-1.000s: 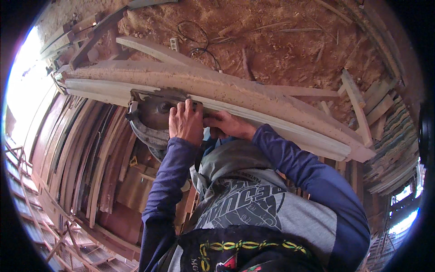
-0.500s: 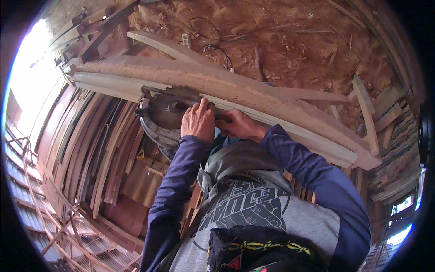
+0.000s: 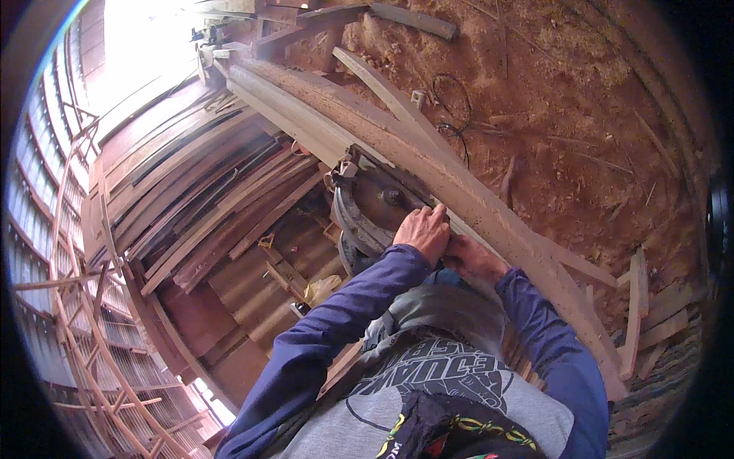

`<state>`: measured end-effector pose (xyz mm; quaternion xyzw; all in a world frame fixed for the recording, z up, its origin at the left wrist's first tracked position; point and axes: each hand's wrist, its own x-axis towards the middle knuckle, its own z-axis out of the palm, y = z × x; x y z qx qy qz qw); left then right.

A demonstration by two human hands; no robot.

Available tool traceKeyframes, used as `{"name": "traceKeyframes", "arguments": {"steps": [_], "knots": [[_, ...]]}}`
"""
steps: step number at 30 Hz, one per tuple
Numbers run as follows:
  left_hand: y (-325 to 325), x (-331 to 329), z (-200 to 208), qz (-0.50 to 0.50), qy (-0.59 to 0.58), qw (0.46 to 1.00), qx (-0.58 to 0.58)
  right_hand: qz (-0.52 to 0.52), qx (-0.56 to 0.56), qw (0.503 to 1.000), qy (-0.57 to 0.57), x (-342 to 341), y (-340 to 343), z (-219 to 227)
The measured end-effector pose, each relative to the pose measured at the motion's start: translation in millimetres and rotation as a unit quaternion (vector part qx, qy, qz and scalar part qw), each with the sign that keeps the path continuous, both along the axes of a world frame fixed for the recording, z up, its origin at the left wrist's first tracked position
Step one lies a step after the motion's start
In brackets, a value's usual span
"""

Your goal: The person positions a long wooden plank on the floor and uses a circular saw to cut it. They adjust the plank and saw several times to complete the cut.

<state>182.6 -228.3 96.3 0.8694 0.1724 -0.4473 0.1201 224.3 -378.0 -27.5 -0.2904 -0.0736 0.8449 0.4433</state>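
A dusty power tool that looks like a circular saw, with a round dark face and a curved metal guard, rests against a pale grooved board. My left hand is at the tool's right end, fingers bent and pressed together near the board's edge. Tucked just below and to its right, my right hand has its fingers curled in against the left one. Whatever lies between the fingers is hidden. Behind the pale board runs a long, thick reddish timber beam, slanting from upper left to lower right.
Stacked planks lie to the left. A yellowish plastic bag sits below the tool. Beyond the beam, a black cable and a white socket block lie on reddish ground, with wooden braces propped by the beam.
My view has turned, so the beam slants more steeply and the bag shows. Both hands stay together at the tool's end, with the fingers still closed.
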Motion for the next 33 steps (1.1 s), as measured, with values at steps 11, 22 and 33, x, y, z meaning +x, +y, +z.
{"name": "traceKeyframes", "arguments": {"steps": [11, 22, 33], "knots": [[0.2, -0.3, -4.3, 0.023, 0.016, 1.0, 0.003, -0.017, 0.079, 0.865, -0.495, -12.7, -0.6, 25.0], [3.8, 6.3, 3.9, 0.005, 0.02, 1.0, 0.0, -0.207, -0.047, 0.947, -0.241, -26.1, -11.7, 21.3], [-0.7, 4.1, 4.3, -0.005, 0.007, 1.0, 0.021, -0.286, -0.003, 0.895, -0.342, 15.4, 23.0, 24.9]]}}
